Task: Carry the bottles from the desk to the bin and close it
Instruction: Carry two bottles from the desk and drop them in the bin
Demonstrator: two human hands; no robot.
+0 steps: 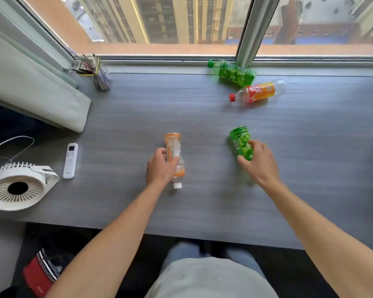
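On the grey desk, my left hand grips a clear bottle with an orange label, its white cap pointing toward me. My right hand wraps around a green bottle lying with its base away from me. Two more bottles lie near the window: a green one with a green cap and a red-and-orange one with a red cap. No bin is in view.
A white fan with a cord and a white remote lie at the desk's left. A pen holder stands at the back left corner. A pale cushion leans on the left. Window frame runs along the back.
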